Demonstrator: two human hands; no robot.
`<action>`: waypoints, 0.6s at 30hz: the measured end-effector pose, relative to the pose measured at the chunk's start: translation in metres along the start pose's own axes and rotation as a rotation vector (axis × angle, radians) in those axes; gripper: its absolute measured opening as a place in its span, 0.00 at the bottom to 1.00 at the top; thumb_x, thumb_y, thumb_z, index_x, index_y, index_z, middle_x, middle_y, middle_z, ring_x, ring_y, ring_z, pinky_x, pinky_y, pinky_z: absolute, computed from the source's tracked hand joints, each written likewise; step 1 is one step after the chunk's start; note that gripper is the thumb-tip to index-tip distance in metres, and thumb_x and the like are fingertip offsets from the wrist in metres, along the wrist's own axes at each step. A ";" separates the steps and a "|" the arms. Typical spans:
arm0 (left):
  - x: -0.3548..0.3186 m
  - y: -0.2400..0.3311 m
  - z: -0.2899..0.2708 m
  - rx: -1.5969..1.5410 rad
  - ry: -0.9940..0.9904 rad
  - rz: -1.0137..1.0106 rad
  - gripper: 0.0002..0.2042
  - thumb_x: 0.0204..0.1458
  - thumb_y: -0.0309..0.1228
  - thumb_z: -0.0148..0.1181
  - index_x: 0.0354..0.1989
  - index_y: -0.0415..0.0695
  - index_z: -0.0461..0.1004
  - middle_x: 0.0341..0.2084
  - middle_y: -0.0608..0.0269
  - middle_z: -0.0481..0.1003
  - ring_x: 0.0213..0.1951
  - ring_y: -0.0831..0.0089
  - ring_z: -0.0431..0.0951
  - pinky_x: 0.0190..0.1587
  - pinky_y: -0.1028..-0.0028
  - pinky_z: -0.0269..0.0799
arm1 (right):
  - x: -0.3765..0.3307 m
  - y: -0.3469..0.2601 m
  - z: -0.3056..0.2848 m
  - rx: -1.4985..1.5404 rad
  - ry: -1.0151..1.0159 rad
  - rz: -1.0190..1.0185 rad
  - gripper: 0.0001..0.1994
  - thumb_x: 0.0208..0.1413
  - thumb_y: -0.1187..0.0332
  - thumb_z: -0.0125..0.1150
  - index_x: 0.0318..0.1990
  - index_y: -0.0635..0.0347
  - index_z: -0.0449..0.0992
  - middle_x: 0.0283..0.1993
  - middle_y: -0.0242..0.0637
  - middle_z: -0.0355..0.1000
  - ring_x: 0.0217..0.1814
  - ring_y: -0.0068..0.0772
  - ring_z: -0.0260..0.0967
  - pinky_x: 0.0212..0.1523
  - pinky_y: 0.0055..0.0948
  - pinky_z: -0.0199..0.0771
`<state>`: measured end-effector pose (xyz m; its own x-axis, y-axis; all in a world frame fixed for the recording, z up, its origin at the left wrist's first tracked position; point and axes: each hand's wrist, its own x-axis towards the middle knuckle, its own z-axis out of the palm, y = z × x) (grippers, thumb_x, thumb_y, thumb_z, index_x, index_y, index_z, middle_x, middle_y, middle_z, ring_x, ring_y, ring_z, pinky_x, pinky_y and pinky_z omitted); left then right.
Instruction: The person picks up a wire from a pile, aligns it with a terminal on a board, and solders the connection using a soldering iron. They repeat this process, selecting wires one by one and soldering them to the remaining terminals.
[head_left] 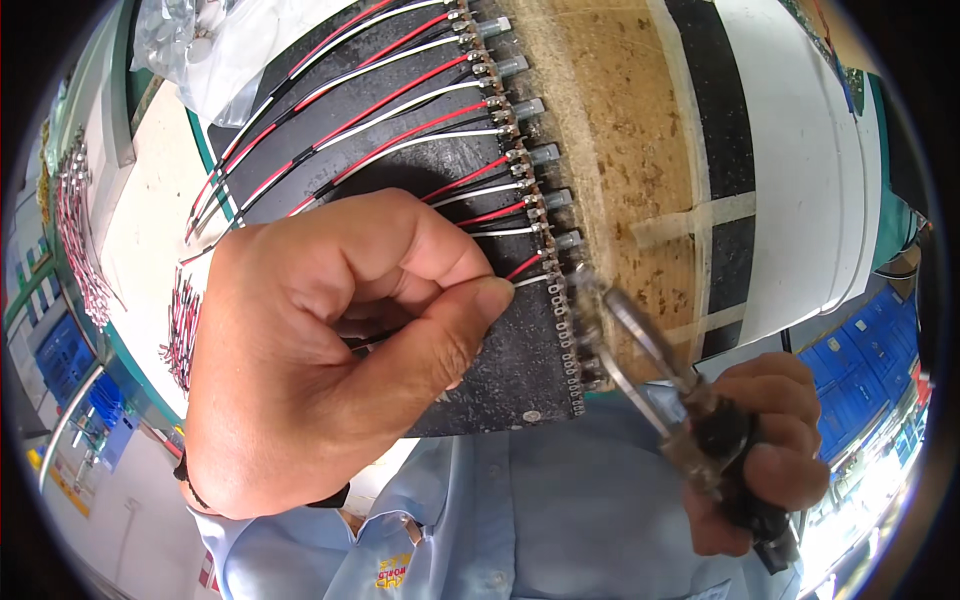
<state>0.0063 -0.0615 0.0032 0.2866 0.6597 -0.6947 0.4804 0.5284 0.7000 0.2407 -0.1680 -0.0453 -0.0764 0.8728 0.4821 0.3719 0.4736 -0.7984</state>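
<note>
My left hand (320,350) fills the middle of the view, its thumb and forefinger pinched on a red and white wire pair (525,272) at the edge of a black fixture board (510,370). Several red and white wire pairs (390,110) lie in a row across the board, each ending in a small metal component (545,155) along its right edge. My right hand (765,450) at the lower right grips a black-handled tool with metal tweezers-like jaws (625,330), whose tip sits by the board's edge just below the held wires.
A worn brown work surface (620,150) lies right of the board, with black and white strips (780,150) beyond. A clear plastic bag (215,50) sits top left. Loose wire bundles (80,240) lie at the left. Blue bins (860,360) stand at the right. My light blue shirt (520,520) is below.
</note>
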 end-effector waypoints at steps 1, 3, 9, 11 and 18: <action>0.000 0.001 0.000 -0.003 0.001 -0.006 0.04 0.52 0.21 0.63 0.31 0.34 0.75 0.20 0.63 0.76 0.20 0.83 0.73 0.23 0.85 0.68 | 0.001 0.002 -0.001 -0.001 0.019 0.003 0.22 0.59 0.47 0.51 0.44 0.58 0.67 0.26 0.34 0.69 0.25 0.34 0.70 0.24 0.33 0.67; -0.001 0.003 0.001 -0.006 0.005 -0.032 0.04 0.53 0.21 0.63 0.31 0.34 0.75 0.20 0.63 0.76 0.20 0.83 0.73 0.23 0.85 0.68 | 0.004 0.009 -0.001 -0.034 0.021 -0.012 0.23 0.60 0.47 0.50 0.46 0.60 0.66 0.26 0.36 0.70 0.25 0.34 0.71 0.25 0.32 0.69; -0.005 0.009 0.007 0.066 0.041 -0.042 0.03 0.55 0.22 0.60 0.32 0.35 0.74 0.20 0.65 0.75 0.21 0.84 0.73 0.24 0.84 0.69 | 0.011 0.026 -0.006 -0.145 0.007 -0.053 0.27 0.62 0.47 0.48 0.52 0.67 0.63 0.29 0.43 0.73 0.27 0.36 0.73 0.28 0.31 0.73; -0.009 0.010 0.012 0.250 0.094 0.084 0.03 0.55 0.22 0.60 0.33 0.35 0.74 0.21 0.66 0.75 0.21 0.84 0.73 0.24 0.83 0.68 | 0.012 0.029 -0.007 -0.163 0.003 -0.070 0.28 0.63 0.48 0.47 0.54 0.69 0.62 0.29 0.46 0.74 0.27 0.36 0.74 0.29 0.31 0.74; -0.070 -0.030 -0.023 0.740 0.565 0.543 0.09 0.53 0.23 0.61 0.41 0.32 0.77 0.32 0.52 0.79 0.34 0.68 0.80 0.40 0.74 0.73 | 0.004 0.018 0.012 -0.139 0.179 0.168 0.38 0.59 0.39 0.49 0.58 0.71 0.63 0.33 0.46 0.78 0.29 0.31 0.74 0.34 0.25 0.73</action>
<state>-0.0470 -0.1114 0.0340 0.2791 0.9602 -0.0114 0.8408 -0.2387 0.4858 0.2363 -0.1542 -0.0618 0.1570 0.8969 0.4135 0.4901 0.2927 -0.8211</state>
